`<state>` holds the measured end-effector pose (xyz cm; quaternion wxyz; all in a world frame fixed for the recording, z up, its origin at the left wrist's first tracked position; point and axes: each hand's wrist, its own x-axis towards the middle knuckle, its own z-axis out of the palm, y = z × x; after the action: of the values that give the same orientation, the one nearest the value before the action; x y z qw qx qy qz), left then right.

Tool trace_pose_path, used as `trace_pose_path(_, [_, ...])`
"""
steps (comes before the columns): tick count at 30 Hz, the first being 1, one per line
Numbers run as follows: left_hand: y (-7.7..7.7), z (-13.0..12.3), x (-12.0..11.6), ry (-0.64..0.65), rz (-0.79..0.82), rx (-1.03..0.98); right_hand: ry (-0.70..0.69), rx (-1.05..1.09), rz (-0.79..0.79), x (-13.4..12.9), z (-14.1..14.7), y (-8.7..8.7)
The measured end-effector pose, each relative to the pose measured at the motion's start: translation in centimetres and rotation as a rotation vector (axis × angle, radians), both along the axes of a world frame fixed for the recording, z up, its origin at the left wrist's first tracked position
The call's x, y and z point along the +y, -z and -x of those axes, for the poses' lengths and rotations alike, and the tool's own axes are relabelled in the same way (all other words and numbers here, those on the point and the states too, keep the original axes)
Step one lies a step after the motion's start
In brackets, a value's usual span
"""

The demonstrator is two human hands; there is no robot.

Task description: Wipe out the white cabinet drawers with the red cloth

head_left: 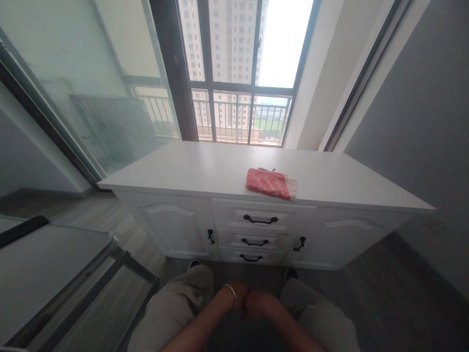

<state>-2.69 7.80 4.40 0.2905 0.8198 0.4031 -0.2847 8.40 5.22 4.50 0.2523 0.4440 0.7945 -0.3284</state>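
My left hand (240, 295), with a silver bangle (231, 295) at its wrist, meets my right hand (259, 304) low in the head view, between my knees. Both look closed, their curled fingers pressed together, and no object shows in either. The finger details are dim. Beyond them, apart from both hands, a folded red patterned cloth (269, 183) with a pale fringe lies near the front edge of a white cabinet top (198, 168).
The cabinet front has drawers with black handles (260, 220) in the middle and a door on each side. A metal-framed white panel (54, 264) stands at the left. Behind the cabinet are a window (238, 88) and a glass panel (91, 73).
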Motion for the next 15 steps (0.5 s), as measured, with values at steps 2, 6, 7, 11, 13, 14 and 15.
trace_pose_path(2, [0.3,0.0,0.0,-0.005,-0.01,-0.008,-0.047,-0.04,0.011,0.0,0.0,-0.2])
trace_pose_path(6, [1.1,0.0,0.1,-0.016,-0.046,-0.008,-0.047,-0.014,-0.029,0.0,-0.2,-0.3])
trace_pose_path(7, [1.2,0.0,0.1,-0.019,-0.052,-0.01,-0.041,-0.008,-0.045,0.0,-0.2,-0.3])
trace_pose_path(11, [0.9,0.0,0.0,-0.017,-0.069,-0.021,-0.021,-0.011,-0.069,-0.1,-0.2,0.4])
trace_pose_path(13, [0.5,0.0,0.0,-0.02,-0.067,-0.02,-0.027,-0.023,-0.061,-0.1,-0.2,0.6])
trace_pose_path(14, [0.3,0.0,0.0,-0.02,-0.059,-0.017,-0.033,-0.025,-0.061,-0.1,-0.2,0.8])
trace_pose_path(15, [0.1,0.0,-0.1,-0.018,-0.047,-0.015,-0.037,-0.024,-0.064,0.0,-0.1,0.9])
